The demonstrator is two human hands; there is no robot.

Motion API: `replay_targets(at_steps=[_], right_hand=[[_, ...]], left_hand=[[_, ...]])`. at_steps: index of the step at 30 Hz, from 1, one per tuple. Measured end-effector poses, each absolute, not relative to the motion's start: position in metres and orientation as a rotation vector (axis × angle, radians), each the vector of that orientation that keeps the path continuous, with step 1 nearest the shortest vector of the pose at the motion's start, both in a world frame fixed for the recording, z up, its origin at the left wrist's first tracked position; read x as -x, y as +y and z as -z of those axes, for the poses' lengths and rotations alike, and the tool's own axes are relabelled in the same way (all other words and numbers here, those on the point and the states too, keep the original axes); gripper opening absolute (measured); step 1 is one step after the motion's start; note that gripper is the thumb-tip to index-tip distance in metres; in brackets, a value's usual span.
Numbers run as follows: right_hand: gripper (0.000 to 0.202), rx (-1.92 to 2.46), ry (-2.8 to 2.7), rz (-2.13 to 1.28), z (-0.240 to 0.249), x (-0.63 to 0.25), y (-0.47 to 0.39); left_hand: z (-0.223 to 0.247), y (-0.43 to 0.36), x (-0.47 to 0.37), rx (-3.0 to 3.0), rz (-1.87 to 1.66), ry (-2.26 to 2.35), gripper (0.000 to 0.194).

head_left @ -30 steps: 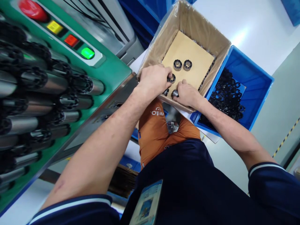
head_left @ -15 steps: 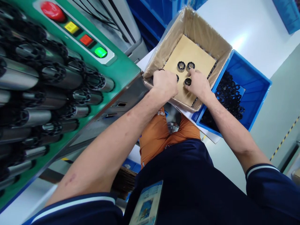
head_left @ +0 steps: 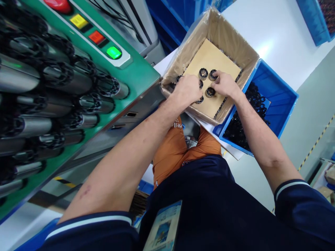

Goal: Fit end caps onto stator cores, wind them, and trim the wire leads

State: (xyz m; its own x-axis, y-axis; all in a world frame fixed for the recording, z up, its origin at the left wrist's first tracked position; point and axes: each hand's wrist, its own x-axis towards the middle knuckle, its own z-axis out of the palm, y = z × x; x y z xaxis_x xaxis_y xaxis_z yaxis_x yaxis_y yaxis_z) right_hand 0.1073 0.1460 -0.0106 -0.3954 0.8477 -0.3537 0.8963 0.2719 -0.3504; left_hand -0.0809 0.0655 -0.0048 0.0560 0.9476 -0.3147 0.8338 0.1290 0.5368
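Rings [head_left: 203, 78] on card [head_left: 222, 57], at bent fingertips of right hand [head_left: 225, 83] and beside curled left hand [head_left: 188, 87]; pinching by either: cannot tell. Rim of carton [head_left: 237, 42] under wrists; open room toward far walls; bin [head_left: 280, 96] alongside.

White "Hello" lettering [head_left: 177, 124] on orange trousers [head_left: 167, 150]; card [head_left: 163, 228] print too small to read.

Looks like a factory workshop. Green machine bench [head_left: 140, 75] carries lit push-buttons [head_left: 113, 52] and rows of metal cylinders [head_left: 78, 82]; a plastic-lined cardboard box [head_left: 234, 43], blue parts bin [head_left: 281, 99] and yellow-black floor tape [head_left: 316, 142] also show it.
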Motion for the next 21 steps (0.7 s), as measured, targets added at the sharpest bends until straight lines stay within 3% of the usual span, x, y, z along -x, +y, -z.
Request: replay_targets(at_steps=[4,8,13,17,21], right_hand=[[0.054,-1.603,2.422,0.766,0.001,-0.103,0.142],[0.059,-1.534,2.541,0.487,-0.017,-0.105,0.126],[0.066,-1.15,2.584,0.515,-0.031,-0.101,0.124],[0.07,-1.118,2.538,0.508,-0.027,-0.091,0.138],[0.056,-1.126,2.502,0.481,-0.014,-0.078,0.159]], left_hand=[[-0.01,0.066,0.077,-1.676,-0.231,1.794,0.046],[-0.039,0.02,0.074,-1.733,-0.377,1.81,0.057],[-0.04,-0.102,0.068,-1.799,-0.834,1.449,0.029],[-0.01,-0.195,0.058,-1.521,-0.84,1.45,0.017],[0.007,-0.247,0.063,-1.39,-0.836,1.586,0.015]])
